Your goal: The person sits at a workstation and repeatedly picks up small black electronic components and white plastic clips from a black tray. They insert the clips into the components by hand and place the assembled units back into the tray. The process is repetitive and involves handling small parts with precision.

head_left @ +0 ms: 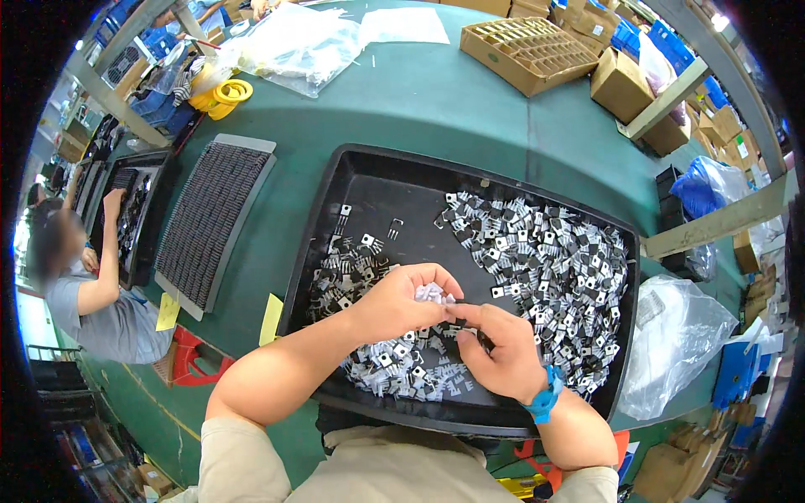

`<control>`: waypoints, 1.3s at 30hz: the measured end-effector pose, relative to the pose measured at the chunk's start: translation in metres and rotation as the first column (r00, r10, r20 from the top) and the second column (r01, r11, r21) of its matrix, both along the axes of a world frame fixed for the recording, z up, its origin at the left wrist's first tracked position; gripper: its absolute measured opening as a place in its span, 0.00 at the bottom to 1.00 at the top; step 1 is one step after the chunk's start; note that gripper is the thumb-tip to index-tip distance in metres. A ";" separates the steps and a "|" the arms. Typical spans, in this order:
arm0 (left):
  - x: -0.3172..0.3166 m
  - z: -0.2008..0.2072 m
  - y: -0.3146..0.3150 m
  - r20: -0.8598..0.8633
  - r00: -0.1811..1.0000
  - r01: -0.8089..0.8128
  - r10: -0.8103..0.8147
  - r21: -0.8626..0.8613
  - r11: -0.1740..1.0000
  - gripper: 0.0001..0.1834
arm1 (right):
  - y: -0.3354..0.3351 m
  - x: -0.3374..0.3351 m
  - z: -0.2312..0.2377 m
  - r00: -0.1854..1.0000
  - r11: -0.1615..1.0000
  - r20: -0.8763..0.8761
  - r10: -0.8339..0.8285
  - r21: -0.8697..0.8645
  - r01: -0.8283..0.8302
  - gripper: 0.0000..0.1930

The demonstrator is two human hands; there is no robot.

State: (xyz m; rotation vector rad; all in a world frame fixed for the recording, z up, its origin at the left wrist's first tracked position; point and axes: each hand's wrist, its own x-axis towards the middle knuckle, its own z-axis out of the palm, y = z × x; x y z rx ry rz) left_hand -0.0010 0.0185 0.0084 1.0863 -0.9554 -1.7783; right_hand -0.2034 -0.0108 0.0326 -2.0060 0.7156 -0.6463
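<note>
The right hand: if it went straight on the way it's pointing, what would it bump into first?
The left hand with its white pieces. The right hand points left toward them and seems to meet them at its fingertips, though depth is hard to judge.

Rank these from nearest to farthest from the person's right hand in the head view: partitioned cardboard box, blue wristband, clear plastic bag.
From the right hand:
1. Blue wristband: around that arm's wrist.
2. Clear plastic bag: just right of the black tray.
3. Partitioned cardboard box: beyond the tray, toward the table's far side.
</note>
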 end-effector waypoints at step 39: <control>0.002 0.001 -0.001 0.010 0.999 0.052 -0.052 -0.051 0.997 0.08 | 0.004 -0.007 -0.003 0.972 0.980 0.131 -0.195 0.054 0.190 0.09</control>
